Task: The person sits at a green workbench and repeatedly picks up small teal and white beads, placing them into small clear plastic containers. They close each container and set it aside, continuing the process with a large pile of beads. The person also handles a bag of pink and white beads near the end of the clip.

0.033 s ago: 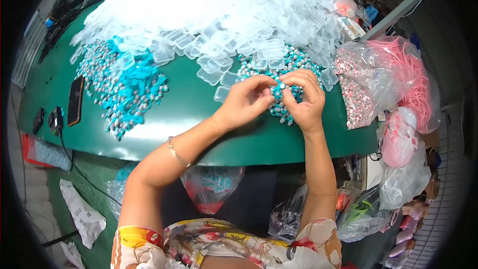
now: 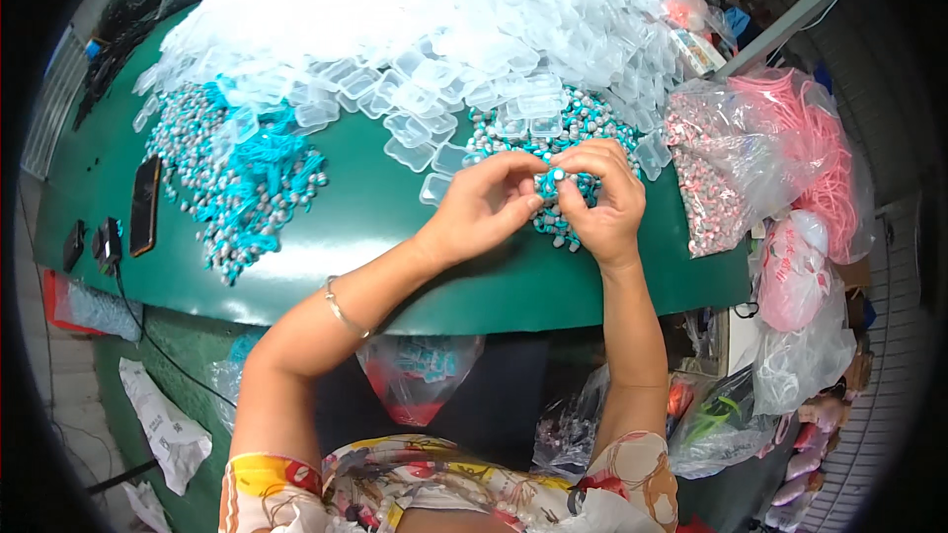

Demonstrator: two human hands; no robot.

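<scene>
Above the green table my right hand (image 2: 604, 207) pinches a small teal piece with a round white end (image 2: 558, 176) between thumb and fingers. My left hand (image 2: 491, 200) faces it, fingers curled and thumb tip close to the index finger; whatever its fingertips hold is too small to make out. Under and behind both hands lies a heap of small teal and grey-white pieces (image 2: 592, 118). Another heap of such pieces (image 2: 188, 133), mixed with teal cords (image 2: 281, 143), spreads to the left.
Clear plastic cases (image 2: 410, 128) form a big pile across the back of the green table (image 2: 474, 301). On the left lie a phone (image 2: 144, 205) and a black plug with a cable (image 2: 107, 245). A clear bag of pink pieces and cords (image 2: 706, 173) stands at the right.
Both hands keep nearly the same pose around the small piece. The view has shifted slightly, so the left heap and the phone appear a little further left.
</scene>
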